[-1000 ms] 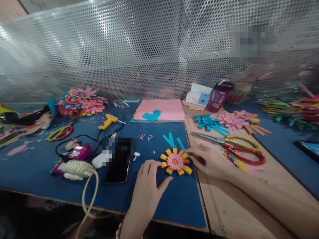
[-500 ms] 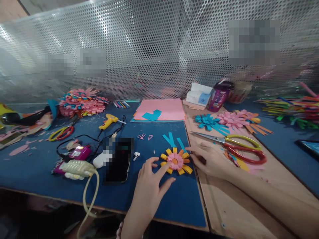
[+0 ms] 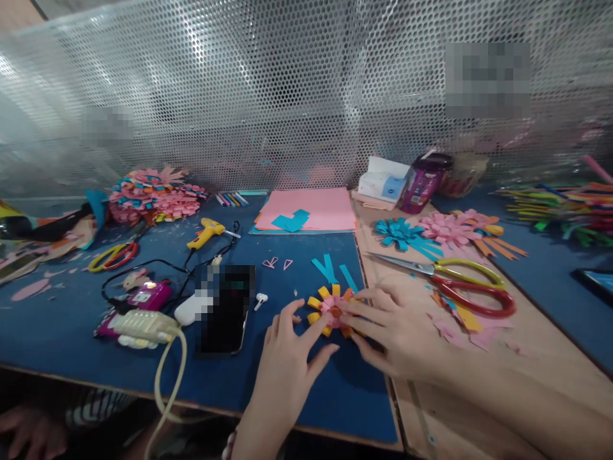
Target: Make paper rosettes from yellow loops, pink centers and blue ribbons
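A small paper flower (image 3: 325, 305) with yellow and orange petals and a pink centre lies on the blue mat (image 3: 96, 326). My left hand (image 3: 287, 364) rests flat on the mat with fingers spread, its fingertips touching the flower's left petals. My right hand (image 3: 393, 326) lies over the flower's right half, fingers stretched out, fingertips pressing near the pink centre. Neither hand grips anything. Blue paper strips (image 3: 330, 268) lie just behind the flower.
Red-and-yellow scissors (image 3: 460, 284) lie right of my right hand on a brown board (image 3: 479, 370). A phone (image 3: 225, 306), earbud, glue gun (image 3: 205, 233), cables and a pink device sit left. Pink paper sheets (image 3: 311, 207), finished flowers, a tissue pack and a purple jar stand behind, before a perforated metal screen.
My right hand has slid left from beside the flower onto its right half. My left hand's fingers have spread and reached the flower's left petals.
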Tool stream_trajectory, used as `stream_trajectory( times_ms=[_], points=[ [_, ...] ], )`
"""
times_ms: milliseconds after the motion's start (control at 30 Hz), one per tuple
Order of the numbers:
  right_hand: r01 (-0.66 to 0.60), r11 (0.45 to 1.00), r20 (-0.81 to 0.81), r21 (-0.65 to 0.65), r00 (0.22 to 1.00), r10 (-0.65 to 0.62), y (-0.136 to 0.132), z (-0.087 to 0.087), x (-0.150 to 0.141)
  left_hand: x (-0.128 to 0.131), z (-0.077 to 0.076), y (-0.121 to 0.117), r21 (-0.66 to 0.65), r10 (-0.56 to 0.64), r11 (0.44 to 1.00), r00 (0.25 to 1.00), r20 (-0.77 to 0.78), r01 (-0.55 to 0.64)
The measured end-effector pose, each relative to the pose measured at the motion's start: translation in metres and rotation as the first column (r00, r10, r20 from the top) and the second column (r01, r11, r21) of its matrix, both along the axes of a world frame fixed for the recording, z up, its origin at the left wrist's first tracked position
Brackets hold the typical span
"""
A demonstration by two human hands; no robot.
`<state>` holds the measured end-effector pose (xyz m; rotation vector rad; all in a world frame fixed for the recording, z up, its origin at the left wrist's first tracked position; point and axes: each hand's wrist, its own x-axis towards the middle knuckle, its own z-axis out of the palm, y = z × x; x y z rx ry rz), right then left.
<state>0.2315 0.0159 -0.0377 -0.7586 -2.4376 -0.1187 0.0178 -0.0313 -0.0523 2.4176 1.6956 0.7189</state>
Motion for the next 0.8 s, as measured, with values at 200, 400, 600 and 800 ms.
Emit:
stream_trajectory(
  times_ms=[200, 400, 600, 800],
  points=[
    [0.023, 0.999, -0.023, 0.026, 0.999, -0.023, 0.0001, -0.0012, -0.0016, 0.0012, -0.0017, 0.0018, 0.008, 0.009, 1.000, 1.000, -0.010, -0.009],
    [0.026, 1.000, 0.014, 0.005, 1.000, -0.026, -0.0004, -0.0029, 0.0003, 0.0001, -0.0055, 0.0042, 0.050, 0.012, 0.999, 1.000, 0.002, -0.012],
    [0.025, 0.997, 0.019, 0.074, 0.999, -0.027, -0.0017, -0.0033, 0.0015, 0.0013, -0.0050, 0.0047, 0.059, 0.025, 0.998, 1.000, 0.007, -0.025],
    [0.044, 0.992, 0.040, 0.122, 0.998, -0.049, -0.0037, -0.0039, 0.0041, 0.0031, -0.0038, 0.0037, 0.031, 0.042, 0.999, 0.999, -0.008, -0.041]
  ],
)
